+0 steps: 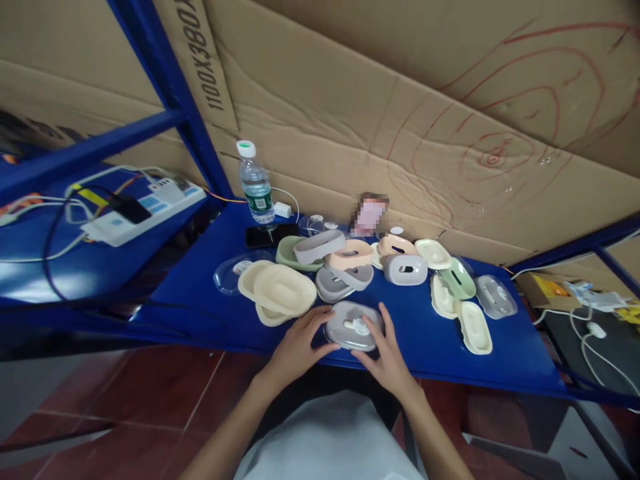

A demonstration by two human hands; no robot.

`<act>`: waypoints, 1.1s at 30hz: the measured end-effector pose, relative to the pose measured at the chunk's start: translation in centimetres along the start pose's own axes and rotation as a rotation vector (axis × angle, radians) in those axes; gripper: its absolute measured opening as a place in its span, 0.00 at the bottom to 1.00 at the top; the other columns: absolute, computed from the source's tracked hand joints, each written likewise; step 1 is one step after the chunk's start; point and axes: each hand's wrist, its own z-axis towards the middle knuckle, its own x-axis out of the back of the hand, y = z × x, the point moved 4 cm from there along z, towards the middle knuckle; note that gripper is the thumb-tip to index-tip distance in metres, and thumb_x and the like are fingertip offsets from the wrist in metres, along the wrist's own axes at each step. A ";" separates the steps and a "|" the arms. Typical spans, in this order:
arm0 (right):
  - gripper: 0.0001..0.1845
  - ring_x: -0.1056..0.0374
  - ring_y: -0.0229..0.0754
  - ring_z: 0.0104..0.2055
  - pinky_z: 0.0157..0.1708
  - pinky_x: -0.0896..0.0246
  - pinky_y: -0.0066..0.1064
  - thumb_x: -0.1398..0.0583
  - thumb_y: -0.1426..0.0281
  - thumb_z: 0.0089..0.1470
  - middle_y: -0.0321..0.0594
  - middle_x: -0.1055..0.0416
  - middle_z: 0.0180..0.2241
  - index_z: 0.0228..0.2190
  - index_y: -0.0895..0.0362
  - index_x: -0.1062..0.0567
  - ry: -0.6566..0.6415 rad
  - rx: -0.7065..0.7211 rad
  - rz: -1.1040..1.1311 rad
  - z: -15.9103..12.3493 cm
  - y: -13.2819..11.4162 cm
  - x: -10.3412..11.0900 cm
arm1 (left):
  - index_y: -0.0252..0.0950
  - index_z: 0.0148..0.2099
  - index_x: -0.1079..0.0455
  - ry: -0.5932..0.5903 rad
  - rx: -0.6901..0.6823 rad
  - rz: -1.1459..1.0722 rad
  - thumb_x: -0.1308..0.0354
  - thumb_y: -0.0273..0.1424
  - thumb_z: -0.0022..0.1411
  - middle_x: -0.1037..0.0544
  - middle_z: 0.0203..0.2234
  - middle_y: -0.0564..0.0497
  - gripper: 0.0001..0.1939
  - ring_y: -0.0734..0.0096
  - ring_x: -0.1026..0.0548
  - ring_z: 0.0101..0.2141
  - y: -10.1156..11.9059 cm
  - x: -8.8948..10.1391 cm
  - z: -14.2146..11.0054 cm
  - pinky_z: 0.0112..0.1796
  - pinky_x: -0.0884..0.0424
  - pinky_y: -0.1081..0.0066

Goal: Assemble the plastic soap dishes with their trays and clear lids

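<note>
A grey oval box (345, 315) with a clear lid and a round white sticker sits near the table's front edge. My left hand (303, 340) grips its left side, with the thumb low at the front and the fingers at the upper left corner. Around the right side, my right hand (389, 352) is closed on the same box, a finger touching the top near the sticker. Just behind it lie a grey slotted cover (357, 275) and a peach slotted cover (351, 255). Cream oval trays (285, 290) are stacked to the left.
More pieces lie to the right: a grey slotted box (406, 270), a green cover (459, 279), a cream tray (475, 328) and a clear lid (496, 297). A water bottle (257, 183) and a black phone (270, 235) stand back left. Cardboard (325, 133) walls the rear.
</note>
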 end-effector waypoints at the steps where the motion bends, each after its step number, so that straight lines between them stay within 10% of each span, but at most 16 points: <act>1: 0.42 0.57 0.64 0.80 0.73 0.43 0.58 0.33 0.58 0.66 0.45 0.65 0.80 0.74 0.40 0.43 -0.010 -0.019 0.024 0.0 0.2 -0.1 | 0.46 0.67 0.34 -0.004 0.001 -0.008 0.28 0.38 0.65 0.25 0.64 0.44 0.31 0.55 0.25 0.64 0.1 0.1 0.0 0.64 0.28 0.51; 23: 0.35 0.43 0.60 0.76 0.72 0.41 0.56 0.29 0.57 0.61 0.45 0.45 0.75 0.67 0.43 0.28 0.197 -0.040 0.109 -1.5 -0.1 0.4 | 0.45 0.69 0.33 -0.070 -0.031 -0.099 0.43 0.38 0.76 0.22 0.61 0.44 0.22 0.60 0.20 0.54 1.0 1.9 0.5 0.58 0.23 0.55; 27: 0.33 0.42 0.63 0.74 0.72 0.45 0.65 0.27 0.57 0.57 0.47 0.39 0.72 0.62 0.45 0.24 0.548 -0.181 0.006 -5.7 2.3 4.7 | 0.47 0.67 0.30 -0.067 -0.001 0.004 0.43 0.39 0.76 0.20 0.59 0.48 0.20 0.61 0.21 0.57 1.2 1.2 0.1 0.60 0.25 0.56; 33: 0.47 0.40 0.71 0.72 0.70 0.47 0.67 0.32 0.43 0.56 0.66 0.35 0.67 0.63 0.64 0.25 1.131 -0.606 -0.486 -15.6 12.2 15.3 | 0.47 0.59 0.24 -0.026 -0.020 0.094 0.44 0.38 0.77 0.18 0.54 0.49 0.14 0.61 0.20 0.54 1.3 0.7 0.4 0.59 0.24 0.56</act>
